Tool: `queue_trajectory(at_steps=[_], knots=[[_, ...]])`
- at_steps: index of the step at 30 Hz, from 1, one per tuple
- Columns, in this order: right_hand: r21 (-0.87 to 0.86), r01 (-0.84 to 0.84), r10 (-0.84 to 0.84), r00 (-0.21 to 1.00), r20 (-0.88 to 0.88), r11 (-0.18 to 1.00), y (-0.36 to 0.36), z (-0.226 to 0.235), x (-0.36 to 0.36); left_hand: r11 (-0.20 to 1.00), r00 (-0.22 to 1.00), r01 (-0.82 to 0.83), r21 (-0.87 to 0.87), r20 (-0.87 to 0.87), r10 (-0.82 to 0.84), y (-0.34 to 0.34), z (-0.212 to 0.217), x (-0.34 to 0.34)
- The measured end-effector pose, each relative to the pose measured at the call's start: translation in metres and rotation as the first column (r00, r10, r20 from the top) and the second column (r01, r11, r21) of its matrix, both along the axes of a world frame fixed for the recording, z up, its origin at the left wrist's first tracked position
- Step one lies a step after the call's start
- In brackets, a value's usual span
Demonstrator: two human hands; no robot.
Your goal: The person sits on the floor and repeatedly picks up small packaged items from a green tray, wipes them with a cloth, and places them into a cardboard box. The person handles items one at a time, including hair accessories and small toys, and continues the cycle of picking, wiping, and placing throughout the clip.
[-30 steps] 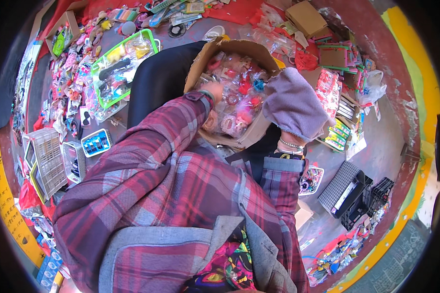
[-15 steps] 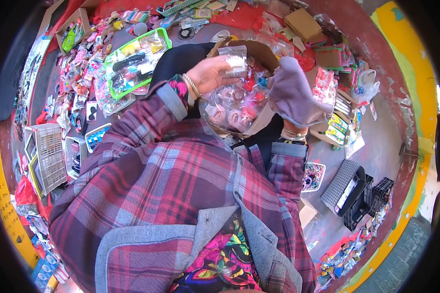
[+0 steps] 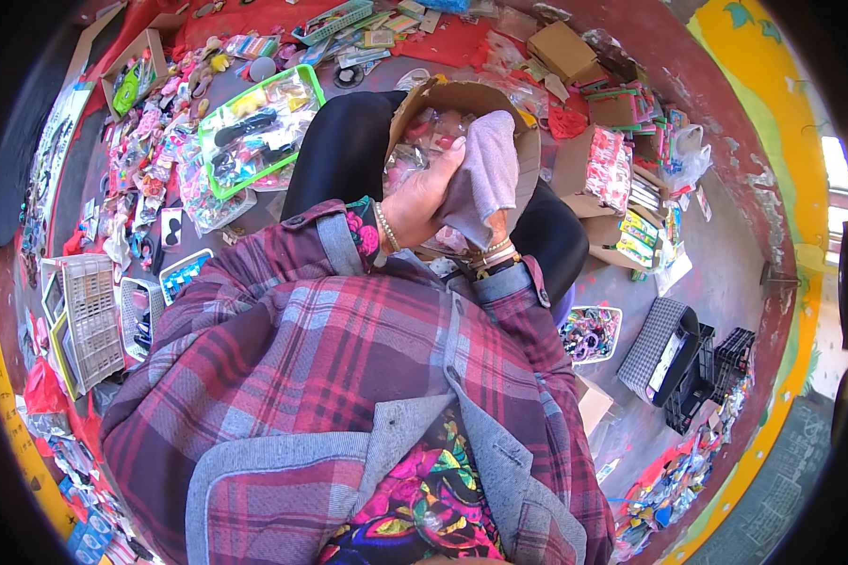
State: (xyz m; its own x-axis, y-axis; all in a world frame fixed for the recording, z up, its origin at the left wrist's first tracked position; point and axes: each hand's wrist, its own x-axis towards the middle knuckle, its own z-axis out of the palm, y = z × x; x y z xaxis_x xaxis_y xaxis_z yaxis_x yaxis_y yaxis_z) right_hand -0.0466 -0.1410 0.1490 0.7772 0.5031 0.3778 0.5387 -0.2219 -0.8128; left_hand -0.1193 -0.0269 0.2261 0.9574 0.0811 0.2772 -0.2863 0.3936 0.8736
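A greyish-purple cloth (image 3: 485, 165) is draped over my right hand (image 3: 496, 226), which grips it from beneath; most of that hand is covered. Against the cloth's left side rests my left hand (image 3: 416, 205), thumb up and fingers curled out of sight, so whatever it holds is hidden. Both hands meet above an open cardboard box (image 3: 529, 151) between my knees. Inside it, pink items in clear plastic bags (image 3: 407, 160) show left of the cloth.
A green-rimmed tray (image 3: 219, 184) of packaged goods lies left of my knee. Right of me stand a carton of red-and-white packets (image 3: 608, 169), a white basket of small items (image 3: 592, 334) and a black crate (image 3: 693, 377). Grey plastic baskets (image 3: 89, 311) sit at far left.
My right hand has brought the cloth leftward and inward to my left hand. The left hand has drawn slightly nearer to me; the small clear packet it held is now out of sight.
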Motion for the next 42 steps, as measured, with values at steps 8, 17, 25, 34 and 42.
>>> queue_trajectory(at_steps=[8,17,25,34,42], knots=[[-0.049,-0.041,0.03,0.981,-0.191,0.998,-0.039,-0.05,0.017,0.781,0.804,0.172,-0.6,-0.372,-0.463,0.0,-0.005,-0.001],[0.898,0.166,0.81,0.389,-0.439,0.407,-0.048,-0.013,0.018,0.797,0.903,0.102,-0.595,-0.281,-0.325,0.021,-0.003,0.013],[0.74,0.331,0.577,0.472,-0.667,0.586,-0.004,0.041,-0.009,0.924,0.973,0.0,-0.382,-0.213,-0.088,0.012,-0.007,0.014],[0.748,0.221,0.49,0.634,-0.598,0.626,-0.015,0.034,-0.001,0.882,0.951,0.002,-0.472,-0.273,-0.148,0.019,0.023,0.002],[-0.194,-0.222,0.262,0.941,0.213,0.956,0.023,0.035,-0.024,0.832,0.859,-0.188,-0.522,-0.498,-0.119,0.027,0.029,0.003]])
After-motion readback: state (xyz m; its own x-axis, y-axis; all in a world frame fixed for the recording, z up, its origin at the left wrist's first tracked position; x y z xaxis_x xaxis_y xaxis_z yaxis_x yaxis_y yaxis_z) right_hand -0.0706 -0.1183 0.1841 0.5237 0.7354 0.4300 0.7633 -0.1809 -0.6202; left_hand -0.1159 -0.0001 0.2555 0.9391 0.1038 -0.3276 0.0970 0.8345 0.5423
